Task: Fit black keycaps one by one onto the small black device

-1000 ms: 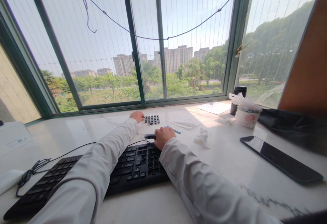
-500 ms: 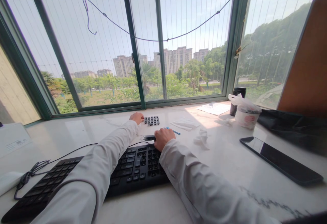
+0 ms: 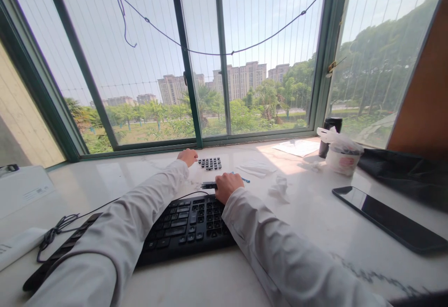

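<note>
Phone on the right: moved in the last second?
No. The phone keeps its place against the window frame; both sit slightly farther right in the picture, which looks like camera motion.

The left hand [image 3: 189, 157], in a light grey fabric sleeve [image 3: 140, 220], has its fingers just beside a grid of small black keycaps [image 3: 210, 163], which lies to their right. A slim black object [image 3: 208, 185] projects leftward from the fingers of the right hand [image 3: 228, 187]; its grip is hidden. Nearer the viewer than these fingers lies a long black plastic keyboard [image 3: 177, 230]; to their right, a crumpled white tissue [image 3: 279, 189] and, farther off, a flat black rectangular phone [image 3: 388, 218].
</note>
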A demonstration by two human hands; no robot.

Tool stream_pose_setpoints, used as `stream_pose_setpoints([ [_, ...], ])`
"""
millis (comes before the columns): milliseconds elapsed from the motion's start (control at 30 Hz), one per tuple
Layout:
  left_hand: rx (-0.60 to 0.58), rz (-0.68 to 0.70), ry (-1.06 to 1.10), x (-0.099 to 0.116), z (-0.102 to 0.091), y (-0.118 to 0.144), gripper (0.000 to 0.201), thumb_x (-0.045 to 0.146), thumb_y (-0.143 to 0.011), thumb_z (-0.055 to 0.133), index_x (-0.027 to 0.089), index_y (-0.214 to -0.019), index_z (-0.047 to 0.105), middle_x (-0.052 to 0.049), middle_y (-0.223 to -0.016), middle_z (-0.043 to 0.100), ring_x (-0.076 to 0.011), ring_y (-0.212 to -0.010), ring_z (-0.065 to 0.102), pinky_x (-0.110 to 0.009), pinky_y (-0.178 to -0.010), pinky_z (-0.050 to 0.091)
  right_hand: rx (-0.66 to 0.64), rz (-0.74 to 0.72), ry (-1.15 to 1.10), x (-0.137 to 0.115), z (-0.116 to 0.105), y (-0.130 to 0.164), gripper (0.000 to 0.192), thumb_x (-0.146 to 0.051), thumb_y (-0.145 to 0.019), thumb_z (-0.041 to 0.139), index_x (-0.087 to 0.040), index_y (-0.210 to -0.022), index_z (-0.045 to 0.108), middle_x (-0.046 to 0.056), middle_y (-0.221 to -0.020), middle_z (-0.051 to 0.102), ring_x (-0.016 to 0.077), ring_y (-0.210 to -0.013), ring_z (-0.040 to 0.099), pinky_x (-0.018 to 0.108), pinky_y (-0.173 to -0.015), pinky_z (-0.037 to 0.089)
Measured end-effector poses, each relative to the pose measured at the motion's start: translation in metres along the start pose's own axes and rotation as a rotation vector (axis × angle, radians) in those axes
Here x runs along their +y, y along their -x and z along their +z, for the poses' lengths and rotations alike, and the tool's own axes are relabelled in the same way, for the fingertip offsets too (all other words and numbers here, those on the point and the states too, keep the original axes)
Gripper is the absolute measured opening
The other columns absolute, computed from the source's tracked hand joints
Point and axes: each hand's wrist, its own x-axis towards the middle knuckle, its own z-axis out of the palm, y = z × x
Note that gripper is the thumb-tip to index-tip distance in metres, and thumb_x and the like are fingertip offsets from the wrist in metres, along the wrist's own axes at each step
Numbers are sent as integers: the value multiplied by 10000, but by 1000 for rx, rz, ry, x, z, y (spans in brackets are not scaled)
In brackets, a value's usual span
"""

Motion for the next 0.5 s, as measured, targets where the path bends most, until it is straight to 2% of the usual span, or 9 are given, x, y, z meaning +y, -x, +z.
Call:
stream_pose_setpoints([
  [100, 16, 52, 13, 2, -24, 21, 221, 353, -797, 650, 250, -971, 740, -56, -1023, 727, -237, -961, 652, -293, -851, 462, 35, 3, 6, 0, 0, -1, 287, -275, -804, 519, -152, -988, 702, 179, -975, 700, 296, -892, 671, 370, -702, 477],
  [167, 24, 101, 27, 4, -40, 43, 220, 370, -807, 631, 251, -952, 746, -44, -997, 733, -228, -958, 650, -282, -842, 458, 69, 9, 1, -1, -1, 0, 262, -286, -821, 508, -164, -957, 696, 166, -945, 704, 287, -865, 674, 360, -692, 468],
  [333, 51, 259, 138, 8, -69, 126, 239, 420, -840, 577, 289, -933, 755, 5, -949, 743, -191, -903, 651, -251, -784, 448, 221, 33, -137, -6, -5, 3, 250, -340, -863, 469, -203, -924, 670, 121, -855, 707, 265, -807, 660, 345, -699, 429],
  [433, 67, 341, 339, 13, -72, 173, 258, 437, -839, 592, 262, -921, 763, -6, -894, 748, -184, -830, 659, -248, -746, 456, 378, 55, -484, -14, -2, 2, 252, -389, -862, 481, -216, -785, 647, 70, -740, 678, 221, -728, 623, 309, -666, 402],
  [500, 98, 366, 485, 17, -69, 195, 292, 439, -861, 569, 239, -959, 758, -19, -946, 745, -176, -828, 658, -243, -743, 465, 460, 81, -928, -22, 1, -1, 329, -463, -841, 515, -206, -647, 585, 27, -592, 591, 171, -599, 553, 279, -585, 376],
])
